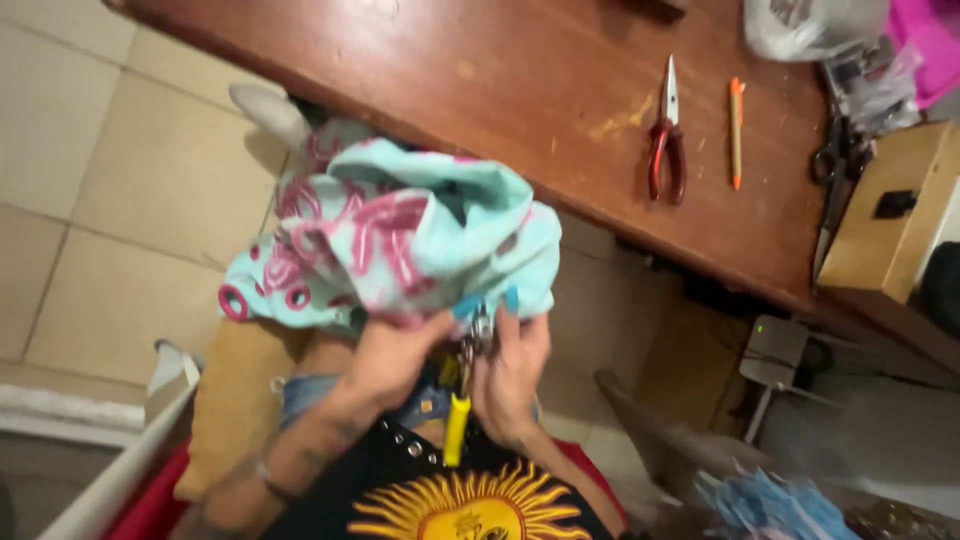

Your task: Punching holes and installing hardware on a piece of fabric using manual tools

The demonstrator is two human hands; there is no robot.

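Left hand (395, 355) bunches turquoise-pink fabric (400, 235) over lap, steadying edge; right hand (510, 375) clamps yellow-handled pliers (462, 400) there.

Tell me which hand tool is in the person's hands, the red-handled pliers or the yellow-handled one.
The yellow-handled tool, held at the turquoise and pink patterned fabric between the left hand and right hand. The red-handled pliers lie untouched on the brown wooden table.
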